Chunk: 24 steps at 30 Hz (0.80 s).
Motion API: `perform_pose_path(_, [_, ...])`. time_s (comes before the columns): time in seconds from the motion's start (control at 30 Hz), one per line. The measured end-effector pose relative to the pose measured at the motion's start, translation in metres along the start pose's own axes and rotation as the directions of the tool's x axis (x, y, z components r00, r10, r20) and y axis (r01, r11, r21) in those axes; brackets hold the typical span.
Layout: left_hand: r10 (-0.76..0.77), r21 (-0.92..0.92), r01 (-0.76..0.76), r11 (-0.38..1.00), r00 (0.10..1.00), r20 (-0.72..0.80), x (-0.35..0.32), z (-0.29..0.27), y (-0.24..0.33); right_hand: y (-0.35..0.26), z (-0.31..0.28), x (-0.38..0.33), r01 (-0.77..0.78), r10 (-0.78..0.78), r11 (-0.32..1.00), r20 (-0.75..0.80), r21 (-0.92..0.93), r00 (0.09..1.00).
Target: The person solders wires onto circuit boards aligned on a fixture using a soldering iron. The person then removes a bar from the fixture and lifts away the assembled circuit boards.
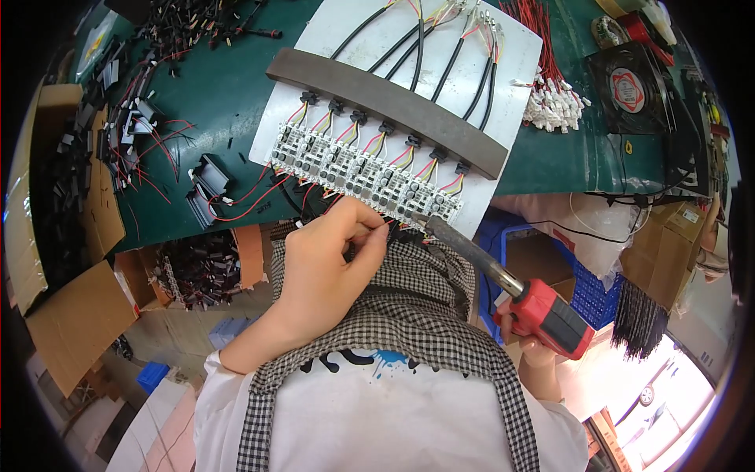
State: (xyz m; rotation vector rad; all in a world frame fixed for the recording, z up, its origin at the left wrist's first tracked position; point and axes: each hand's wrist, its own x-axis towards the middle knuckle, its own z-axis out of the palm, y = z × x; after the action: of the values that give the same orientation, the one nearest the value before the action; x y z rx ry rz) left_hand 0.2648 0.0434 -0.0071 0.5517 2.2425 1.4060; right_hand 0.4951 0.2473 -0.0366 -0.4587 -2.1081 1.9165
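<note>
A row of small white circuit boards [358, 175] lies joined as one strip along the near part of a pale metal plate [425, 67]. Black cables run under a dark grey bar [385, 106], their coloured wires meeting the boards' far edge. My left hand [330, 256] is closed in a pinch at the near edge of the strip, a bit of thin red wire showing at its fingertips. In my right hand [531, 346] is a red and black soldering gun [554, 315]. Its tip reaches the right part of the strip, close to my left fingertips.
Loose black casings with red wires [208, 185] lie on the green table [228, 94]. White connectors on red wires [554, 106] and a black fan [633, 90] sit at the right. An open cardboard box [102, 169] stands left; a blue crate [590, 291] is below right.
</note>
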Motion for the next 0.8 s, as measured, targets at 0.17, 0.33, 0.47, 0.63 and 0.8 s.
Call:
perform_pose_path(0.17, [0.062, 0.272, -0.07, 0.96, 0.997, 0.037, 0.005, 0.001, 0.006, 0.002, -0.003, 0.002, 0.003, 0.002, 0.993, 0.037, -0.117, 0.999])
perform_pose_path(0.33, [0.171, 0.379, -0.16, 0.912, 0.985, 0.003, 0.007, 0.004, 0.008, 0.006, -0.002, -0.002, -0.032, 0.042, 0.983, 0.049, -0.183, 0.998])
perform_pose_path(0.47, [0.199, 0.359, -0.181, 0.916, 0.98, -0.013, 0.008, 0.005, 0.007, 0.004, 0.0, 0.0, -0.022, 0.033, 0.983, 0.059, -0.181, 0.998])
perform_pose_path(0.63, [0.198, 0.32, -0.184, 0.93, 0.98, -0.012, 0.008, 0.004, 0.007, 0.005, 0.002, 0.002, -0.02, 0.025, 0.992, 0.042, -0.122, 0.999])
perform_pose_path(0.8, [0.201, 0.328, -0.188, 0.926, 0.979, -0.008, 0.008, 0.004, 0.008, 0.0, 0.004, 0.012, 0.034, -0.023, 0.99, 0.079, -0.133, 0.997])
